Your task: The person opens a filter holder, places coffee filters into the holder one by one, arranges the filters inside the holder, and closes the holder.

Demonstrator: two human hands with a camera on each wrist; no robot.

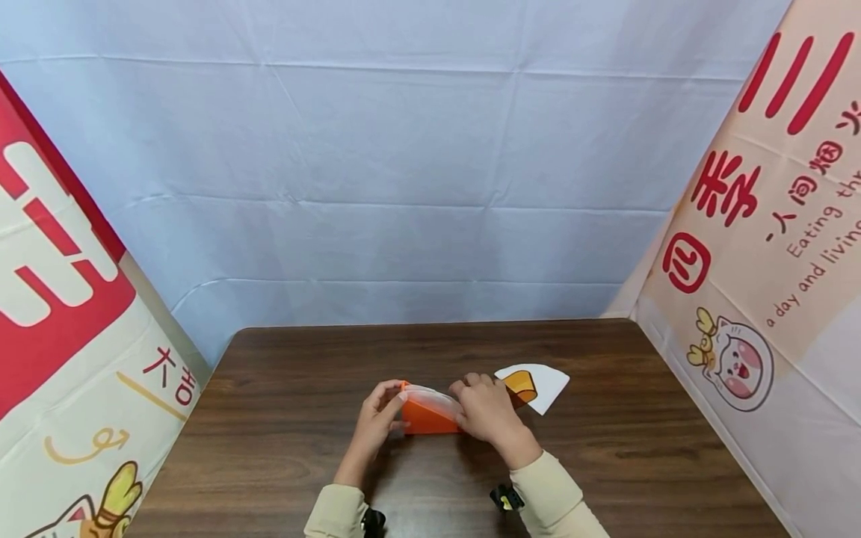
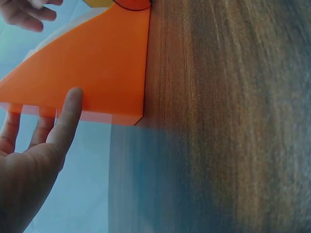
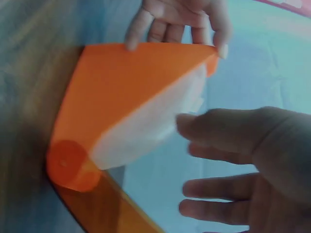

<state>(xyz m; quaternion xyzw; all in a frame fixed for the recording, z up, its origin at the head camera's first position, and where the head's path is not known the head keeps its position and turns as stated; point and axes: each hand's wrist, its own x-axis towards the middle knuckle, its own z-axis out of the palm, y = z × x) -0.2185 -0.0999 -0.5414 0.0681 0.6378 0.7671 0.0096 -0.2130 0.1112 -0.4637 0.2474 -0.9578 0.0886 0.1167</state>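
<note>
An orange, slant-topped holder [image 1: 430,418] stands on the table with a stack of thin white papers [image 3: 150,128], which look like coffee filters, showing above its sloping edge. At its tall end my left hand [image 1: 378,418] grips it, one finger [image 2: 73,102] along the orange side and others behind. My right hand [image 1: 487,409] is over the lower end, thumb tip close to the papers' curved edge and fingers loosely extended. An amber see-through lid [image 3: 116,208] swings out from a round orange pivot [image 3: 73,165], partly hidden by the right hand in the head view.
A white fan-shaped paper [image 1: 553,385] lies on the brown wooden table [image 1: 282,396] right of the right hand, the amber lid overlapping it in the head view. Pale blue cloth [image 1: 390,149] hangs behind, and printed cloths [image 1: 740,314] stand at both sides.
</note>
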